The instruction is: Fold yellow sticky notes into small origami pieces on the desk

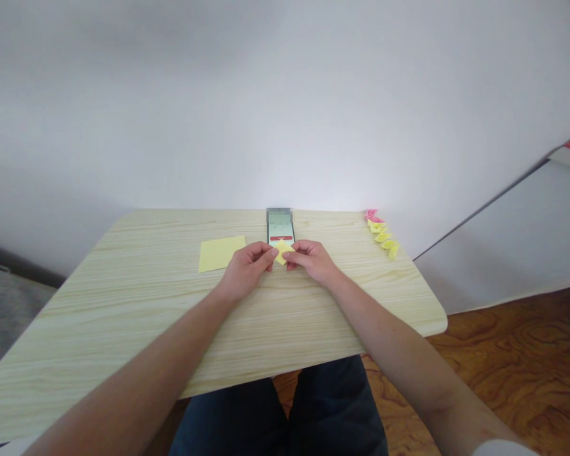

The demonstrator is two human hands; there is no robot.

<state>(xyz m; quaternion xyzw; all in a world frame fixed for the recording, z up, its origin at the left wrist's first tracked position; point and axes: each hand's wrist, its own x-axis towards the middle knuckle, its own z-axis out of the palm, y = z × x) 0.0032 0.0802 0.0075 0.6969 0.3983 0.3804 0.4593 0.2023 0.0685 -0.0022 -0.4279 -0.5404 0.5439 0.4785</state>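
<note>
A small folded piece of yellow paper (281,247) is pinched between my two hands, one at each side of it. My left hand (248,269) is closed on its left edge, thumb on top. On the opposite edge my right hand (313,259) grips it in the same way, thumb over the front. Just behind the paper lies a phone (280,228) with a lit screen, its near end partly covered by my hands and the paper. To the left of my left hand rests a flat yellow sheet of paper (218,252).
Along the right edge of the wood-grain table (142,304) sits a row of folded paper pieces, one pink (371,215) at the back and several yellow (383,237) in front. A white wall (247,114) rises behind the table. My legs (285,411) are below its front edge.
</note>
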